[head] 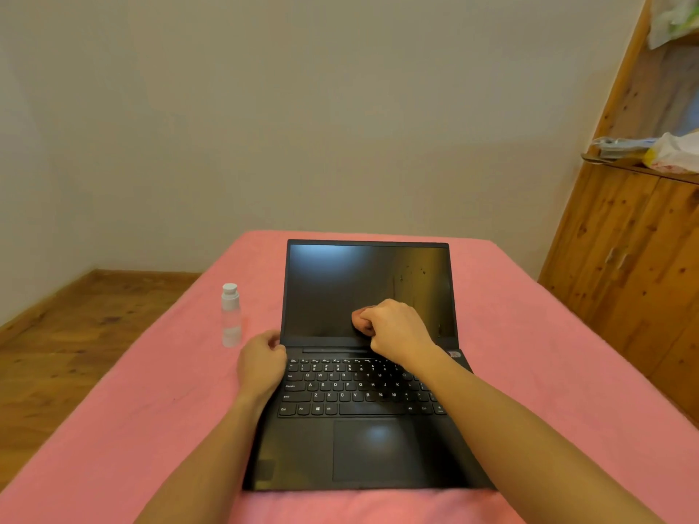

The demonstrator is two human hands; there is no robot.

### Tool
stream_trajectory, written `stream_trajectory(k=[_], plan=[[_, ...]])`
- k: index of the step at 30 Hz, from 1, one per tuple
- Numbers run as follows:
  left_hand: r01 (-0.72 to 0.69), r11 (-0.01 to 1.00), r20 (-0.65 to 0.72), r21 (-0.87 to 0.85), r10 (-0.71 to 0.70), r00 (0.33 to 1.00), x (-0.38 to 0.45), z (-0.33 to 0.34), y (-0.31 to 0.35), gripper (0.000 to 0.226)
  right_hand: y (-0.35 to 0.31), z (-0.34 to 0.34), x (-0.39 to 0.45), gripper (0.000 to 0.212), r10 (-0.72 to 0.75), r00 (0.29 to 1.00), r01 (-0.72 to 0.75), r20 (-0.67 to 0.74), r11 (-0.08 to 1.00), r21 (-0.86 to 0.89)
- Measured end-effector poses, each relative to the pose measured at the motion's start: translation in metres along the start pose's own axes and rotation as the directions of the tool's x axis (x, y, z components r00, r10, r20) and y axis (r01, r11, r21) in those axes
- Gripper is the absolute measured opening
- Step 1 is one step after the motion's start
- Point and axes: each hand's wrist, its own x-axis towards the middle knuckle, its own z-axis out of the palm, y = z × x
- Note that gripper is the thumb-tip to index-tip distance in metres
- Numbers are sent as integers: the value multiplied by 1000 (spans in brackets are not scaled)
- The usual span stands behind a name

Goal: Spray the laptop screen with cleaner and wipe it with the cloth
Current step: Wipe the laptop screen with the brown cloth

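Observation:
A black laptop (pixel 363 448) lies open on the pink-covered table (pixel 529 372). Its dark screen (pixel 333 285) shows droplets and a streak on the upper right. My right hand (pixel 393 327) is closed into a fist and pressed against the lower middle of the screen. A small pinkish wad, the cloth (pixel 359 322), peeks out at the fingers; most of it is hidden. My left hand (pixel 263 359) grips the laptop's left edge at the hinge. A small clear spray bottle (pixel 230 315) with a white cap stands upright to the left of the laptop.
A plain wall rises behind the table. A wooden cabinet (pixel 624 259) stands at the right, with plastic bags and clutter on its shelf (pixel 669 153). Wooden floor (pixel 75 334) shows at the left. The pink cover stretches on both sides of the laptop.

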Motion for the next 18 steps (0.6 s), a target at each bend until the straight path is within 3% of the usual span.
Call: stream_trajectory(k=[9, 18], plan=[[-1, 1000, 0, 5, 1, 1000, 0, 0, 0, 34, 0, 9, -6, 17, 18, 996, -18, 86, 1000, 2], [0, 1000, 0, -27, 0, 1000, -2, 0, 0, 34, -4, 0, -3, 28, 90, 984, -104, 155, 991, 82]])
